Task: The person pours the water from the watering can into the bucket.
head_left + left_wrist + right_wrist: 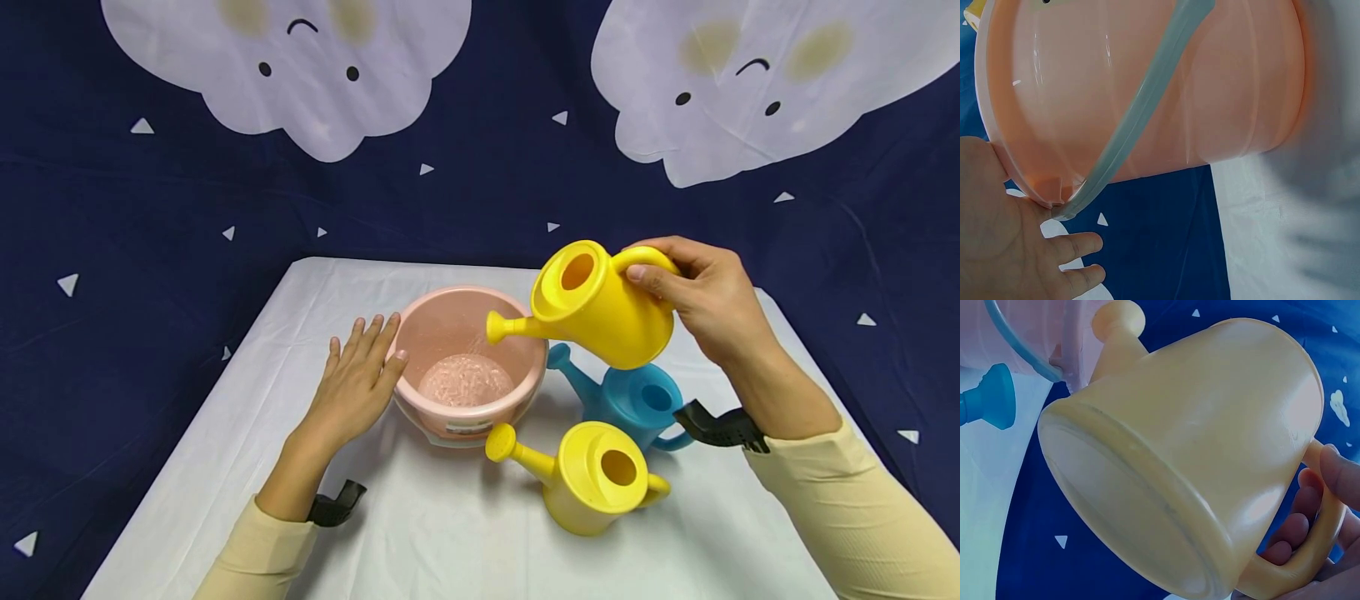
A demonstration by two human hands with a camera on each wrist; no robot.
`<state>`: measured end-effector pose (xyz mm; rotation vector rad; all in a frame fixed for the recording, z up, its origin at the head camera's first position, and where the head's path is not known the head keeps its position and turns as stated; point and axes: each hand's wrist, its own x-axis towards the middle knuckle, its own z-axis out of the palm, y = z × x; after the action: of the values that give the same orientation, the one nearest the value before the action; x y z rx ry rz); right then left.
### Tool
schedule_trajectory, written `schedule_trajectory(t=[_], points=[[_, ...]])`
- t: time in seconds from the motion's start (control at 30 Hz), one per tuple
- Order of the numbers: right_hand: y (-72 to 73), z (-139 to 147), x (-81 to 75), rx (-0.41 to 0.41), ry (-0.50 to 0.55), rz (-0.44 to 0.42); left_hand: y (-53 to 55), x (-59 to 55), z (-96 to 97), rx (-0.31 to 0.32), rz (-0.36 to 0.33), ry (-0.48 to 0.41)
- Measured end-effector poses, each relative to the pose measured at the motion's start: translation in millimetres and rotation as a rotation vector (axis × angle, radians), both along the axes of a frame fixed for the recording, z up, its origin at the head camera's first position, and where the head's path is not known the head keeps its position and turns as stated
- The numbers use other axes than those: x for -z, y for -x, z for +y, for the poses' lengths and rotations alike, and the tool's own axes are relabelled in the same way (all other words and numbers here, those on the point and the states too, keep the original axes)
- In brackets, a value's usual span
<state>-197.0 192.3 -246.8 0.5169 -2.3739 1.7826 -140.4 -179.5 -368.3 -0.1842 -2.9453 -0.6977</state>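
Note:
By its handle my right hand (708,287) grips a yellow watering can (626,317), tilted so its spout points left over the pink bucket (457,408). Fine streams of water fall from the spout into the bucket, where the water (467,380) looks rippled. In the right wrist view, the fingers curl round the handle (1310,562). My left hand (358,379) lies against the bucket's left rim, fingers extended. The left wrist view has the palm (997,231) at the rim, near the end of the bucket's grey-green carrying handle (1141,106).
A blue watering can (630,400) stands right of the bucket, partly beneath the raised can. Nearer me is a second yellow watering can (592,483), its spout toward the bucket. All stand on a white-covered table (420,525) before a dark blue cloud-patterned cloth (495,200).

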Motion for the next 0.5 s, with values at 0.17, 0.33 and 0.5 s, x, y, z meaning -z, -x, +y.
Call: schedule_trajectory(t=[0.17, 0.33, 0.5], points=[[-0.1, -0.9, -1.3, 0.009, -0.03, 0.011, -0.2, -0.4, -0.4, -0.001, -0.007, -0.002], [-0.5, -1.7, -2.8, 0.025, -0.075, 0.027, -0.5, -1.0, -0.8, 0.001, -0.013, -0.003], [0.0, -2.5, -4.8, 0.019, -0.081, 0.037, -0.1, -1.1, -1.2, 0.002, -0.012, 0.001]])
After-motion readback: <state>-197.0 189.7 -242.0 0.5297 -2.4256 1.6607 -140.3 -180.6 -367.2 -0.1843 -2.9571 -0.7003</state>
